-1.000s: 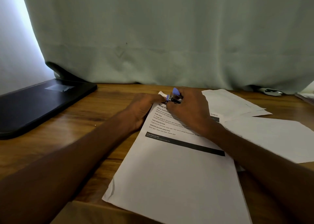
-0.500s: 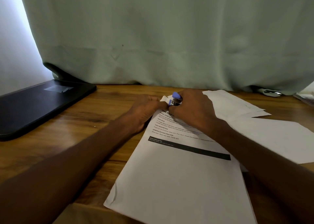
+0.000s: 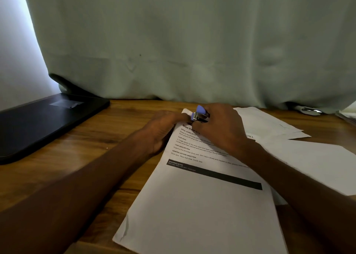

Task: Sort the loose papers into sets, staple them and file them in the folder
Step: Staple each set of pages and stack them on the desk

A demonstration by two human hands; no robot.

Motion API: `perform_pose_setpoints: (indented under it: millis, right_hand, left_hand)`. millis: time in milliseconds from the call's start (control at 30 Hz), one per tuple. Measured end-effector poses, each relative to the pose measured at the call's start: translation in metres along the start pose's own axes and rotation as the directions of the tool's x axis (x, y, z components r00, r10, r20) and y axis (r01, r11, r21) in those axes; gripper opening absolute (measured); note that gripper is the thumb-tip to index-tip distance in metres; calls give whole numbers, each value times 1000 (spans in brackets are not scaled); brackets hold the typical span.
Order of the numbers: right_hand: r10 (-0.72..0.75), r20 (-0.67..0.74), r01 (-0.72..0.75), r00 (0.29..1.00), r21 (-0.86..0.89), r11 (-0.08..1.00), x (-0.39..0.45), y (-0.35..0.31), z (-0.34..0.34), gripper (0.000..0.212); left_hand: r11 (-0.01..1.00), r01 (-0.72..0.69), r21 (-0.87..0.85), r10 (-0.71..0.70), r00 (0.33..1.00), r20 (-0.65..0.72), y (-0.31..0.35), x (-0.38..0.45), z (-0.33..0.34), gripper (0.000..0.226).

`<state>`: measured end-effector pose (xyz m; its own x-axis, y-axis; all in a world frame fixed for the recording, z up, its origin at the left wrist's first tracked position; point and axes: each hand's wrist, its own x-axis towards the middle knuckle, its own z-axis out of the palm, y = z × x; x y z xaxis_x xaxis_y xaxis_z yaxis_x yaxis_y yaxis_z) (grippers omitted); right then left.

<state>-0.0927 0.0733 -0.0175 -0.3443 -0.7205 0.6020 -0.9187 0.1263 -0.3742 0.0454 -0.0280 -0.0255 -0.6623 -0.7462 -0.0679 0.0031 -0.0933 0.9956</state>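
The right hand (image 3: pixel 221 128) has its grip curled around a small lilac-and-chrome stapler (image 3: pixel 200 116), set on the top-left corner of the printed white paper set (image 3: pixel 202 205). Just left, the left hand (image 3: pixel 163 126) pinches that corner. Right of the grip lie loose white sheets (image 3: pixel 312 161); far left on the wooden desk (image 3: pixel 96 157), a black folder (image 3: pixel 38 124).

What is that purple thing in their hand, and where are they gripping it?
A small purple stapler, gripped round its rear body by the right hand, nose at the paper set's top corner.
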Motion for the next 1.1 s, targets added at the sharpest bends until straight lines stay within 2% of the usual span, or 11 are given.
perform_pose_setpoints:
  millis: [67,233,300,367,533,633,733,800,933,1100]
  right_hand:
    - [-72,-56,71,996,-15,997,-2,-3,-1,19]
    - [-261,-133,256,956,-55,965,-5,-6,-2,18]
    - [-369,-116,363,922,-72,929,-4,-3,-5,11]
    - [-459,-71,456,885,-59,888,-3,1,-9,9]
    - [-534,35,535,845,-85,840,1,3,-16,12]
    - [-436,62,441,898,-161,883,3,-2,-16,8]
    - [-279,83,291,957,-298,909,1,-10,-8,20]
    - [-151,113,179,982,-318,931,2,-10,-6,23]
    - [76,168,-39,983,-214,976,5,-6,-12,34]
    - [172,282,-199,944,69,978,9,0,-18,29]
  left_hand:
    - [996,30,-81,-27,999,40,1,-1,-2,40]
    - [960,152,-235,-118,981,154,6,-3,-8,23]
    - [949,173,-264,-128,975,179,7,-2,-10,24]
    - [940,196,-279,-138,967,212,8,-3,-12,15]
    - [930,244,-273,-175,951,253,8,-4,-15,16]
    - [942,213,-258,-155,961,228,6,-2,-13,16]
    - [986,76,-149,-57,990,131,0,2,-4,12]
    - [996,-1,-92,11,994,105,-5,3,0,12]
    - [999,-54,2,54,993,104,-8,4,-1,28]
    - [975,-157,160,144,986,88,-8,2,3,24]
